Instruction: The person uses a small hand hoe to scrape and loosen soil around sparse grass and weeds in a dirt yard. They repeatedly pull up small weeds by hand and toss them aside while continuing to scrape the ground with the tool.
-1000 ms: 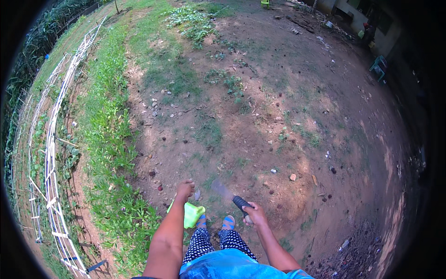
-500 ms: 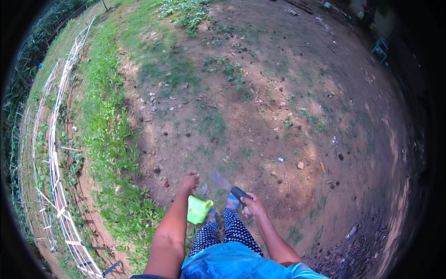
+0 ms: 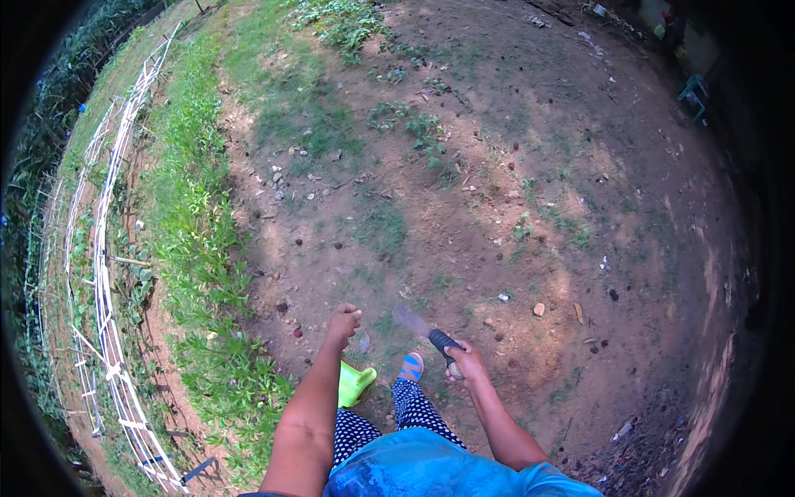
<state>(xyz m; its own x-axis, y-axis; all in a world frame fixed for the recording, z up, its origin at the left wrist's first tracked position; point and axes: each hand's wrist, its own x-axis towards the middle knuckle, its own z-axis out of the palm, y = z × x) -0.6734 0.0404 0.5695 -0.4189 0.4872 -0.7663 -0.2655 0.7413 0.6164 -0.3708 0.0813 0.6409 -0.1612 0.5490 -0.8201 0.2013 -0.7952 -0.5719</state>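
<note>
Right hand [image 3: 466,362] grasps black-handled tool [image 3: 439,337]; left hand [image 3: 344,320] curls

The right fingers wrap the tool's handle, its flat blade [image 3: 410,317] angled forward and left, between the 2 hands. The left fingers bend inward; whether they hold anything, I cannot tell. A bright green container [image 3: 354,386] shows just beside the left forearm [image 3: 308,406]. Near it, 1 foot [image 3: 411,366] wears a blue-strapped sandal. Leafy plants [image 3: 203,273] line the left.
</note>
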